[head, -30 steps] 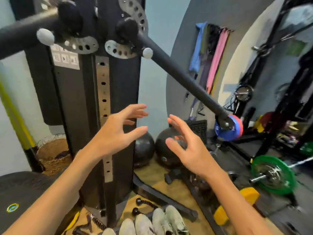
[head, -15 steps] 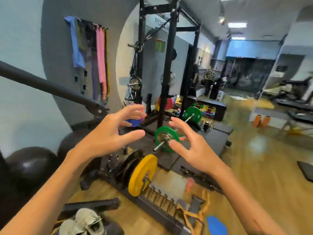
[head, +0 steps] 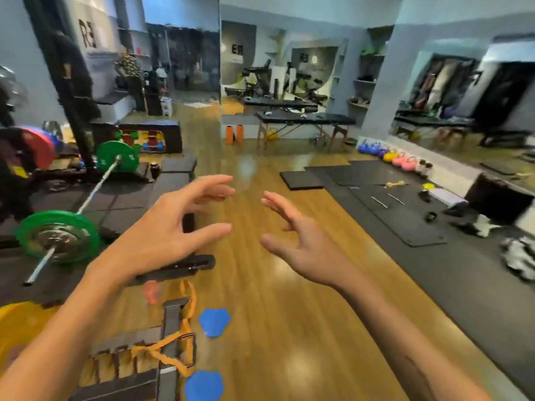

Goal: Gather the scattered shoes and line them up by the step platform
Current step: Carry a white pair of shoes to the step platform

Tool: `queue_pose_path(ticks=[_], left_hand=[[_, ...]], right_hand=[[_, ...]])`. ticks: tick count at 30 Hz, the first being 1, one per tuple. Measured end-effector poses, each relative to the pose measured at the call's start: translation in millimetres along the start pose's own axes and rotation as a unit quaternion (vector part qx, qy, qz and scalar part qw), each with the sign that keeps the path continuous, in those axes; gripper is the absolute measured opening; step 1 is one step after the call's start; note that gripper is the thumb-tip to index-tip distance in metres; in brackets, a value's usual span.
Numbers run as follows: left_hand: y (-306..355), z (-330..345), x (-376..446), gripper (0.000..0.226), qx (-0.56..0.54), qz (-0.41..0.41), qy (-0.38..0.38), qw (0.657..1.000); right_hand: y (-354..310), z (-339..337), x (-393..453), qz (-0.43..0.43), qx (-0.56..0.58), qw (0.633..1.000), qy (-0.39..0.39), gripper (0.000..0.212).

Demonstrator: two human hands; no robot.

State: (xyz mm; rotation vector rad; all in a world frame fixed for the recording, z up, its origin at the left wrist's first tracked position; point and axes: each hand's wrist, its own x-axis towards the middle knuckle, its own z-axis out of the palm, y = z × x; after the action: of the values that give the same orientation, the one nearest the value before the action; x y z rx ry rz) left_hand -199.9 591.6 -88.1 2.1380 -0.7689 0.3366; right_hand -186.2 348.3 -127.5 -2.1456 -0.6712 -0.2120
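A wooden floor [head: 260, 299] runs the length of a gym, with dark rubber mats [head: 405, 215] laid along its right side below a wall mirror [head: 463, 91]. Black massage tables [head: 307, 118] stand at the far end. On the left, a black squat rack [head: 72, 91] rises over a barbell [head: 95, 186] loaded with green plates [head: 58, 235], one at the near end and one farther back. The edge of a yellow plate [head: 20, 328] shows at the lower left.

Two bare forearms reach forward over the floor. The left hand [head: 165, 235] is raised with its fingers spread and loosely curved, thumb pointing right, and grips nothing. The right hand [head: 301, 241] faces it, a little apart, fingers likewise splayed and lightly bent, also empty.

Black-and-white shoes [head: 518, 256] lie on the mat at the far right edge, and another light-and-dark one [head: 477, 225] lies just beyond them; both are blurred. They are well apart from both hands.

A row of kettlebells [head: 390, 156] in blue, yellow and pink lines the base of the mirror wall. Two orange foam rollers [head: 234, 134] stand upright near the massage tables. An orange resistance band [head: 173, 340] is draped over a dark floor rack at the bottom left, just beside two blue discs [head: 214, 322] on the wood.
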Motion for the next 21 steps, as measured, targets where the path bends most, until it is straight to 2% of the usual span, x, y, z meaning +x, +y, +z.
queue_pose_path(ticks=[5, 11, 16, 21], left_hand=[[-26.9, 72.1, 129.8, 0.066, -0.082, 0.088, -0.092, 0.988], [-32.1, 152.0, 268.8, 0.07, -0.163, 0.174, -0.199, 0.951], [-24.6, 226.4, 342.1, 0.065, -0.21, 0.229, -0.258, 0.915], [-15.4, 303.2, 399.0, 0.064, -0.237, 0.24, -0.295, 0.894]], right_hand=[[66.0, -74.9, 4.6, 0.096, -0.079, 0.989, 0.081, 0.072], [116.0, -154.8, 10.3, 0.183, -0.153, 0.953, 0.185, 0.072], [156.4, -207.8, -4.6, 0.242, -0.182, 0.92, 0.249, 0.072], [208.5, -255.9, -27.5, 0.275, -0.195, 0.898, 0.281, 0.073]])
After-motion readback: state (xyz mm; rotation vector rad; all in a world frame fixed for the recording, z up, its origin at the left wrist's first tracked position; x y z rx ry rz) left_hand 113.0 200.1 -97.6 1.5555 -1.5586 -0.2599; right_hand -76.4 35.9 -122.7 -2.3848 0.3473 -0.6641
